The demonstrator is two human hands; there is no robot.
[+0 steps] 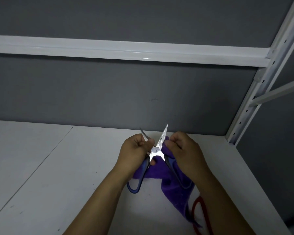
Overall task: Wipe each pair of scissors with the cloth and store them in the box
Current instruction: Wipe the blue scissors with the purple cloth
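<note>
**Hands hold open scissors and cloth**

Above a white shelf (58, 167), the left hand (134, 150) curls its grip round one blade of the blue-handled scissors (155, 150), which are spread in an X with tips pointing away. The right hand (183, 150) pinches a purple cloth (175, 189) against the other blade. The cloth hangs to the shelf, partly covering red scissors (196, 211).
</note>
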